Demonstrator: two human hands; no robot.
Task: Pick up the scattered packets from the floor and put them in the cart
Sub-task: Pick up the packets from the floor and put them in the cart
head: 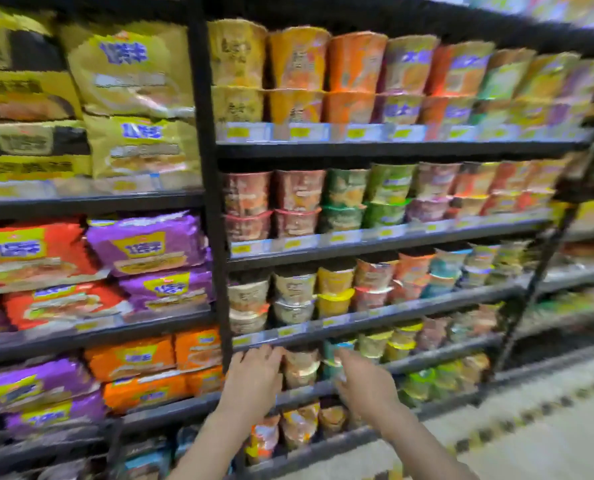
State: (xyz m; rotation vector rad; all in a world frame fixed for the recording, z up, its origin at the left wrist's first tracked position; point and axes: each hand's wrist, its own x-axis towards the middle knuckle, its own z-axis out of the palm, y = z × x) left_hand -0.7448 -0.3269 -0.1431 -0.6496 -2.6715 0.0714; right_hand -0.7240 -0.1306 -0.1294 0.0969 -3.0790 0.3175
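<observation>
The view is blurred by motion. My left hand (pixel 254 379) and my right hand (pixel 363 382) reach forward toward a low shelf (pixel 427 358) of noodle cups. Between the two hands stand stacked beige cups (pixel 300 370). The left hand's fingers are spread and rest near the shelf's price rail, holding nothing that I can see. Beside the right hand's outstretched fingers is a teal cup (pixel 333 355); whether they touch it I cannot tell. No packet on the floor and no cart is in view.
A tall black shelf rack (pixel 212 202) fills the view, with noodle bags on the left and rows of cups on the right. A pale patterned floor (pixel 531 427) shows at the lower right. Another rack (pixel 583 188) stands at the far right.
</observation>
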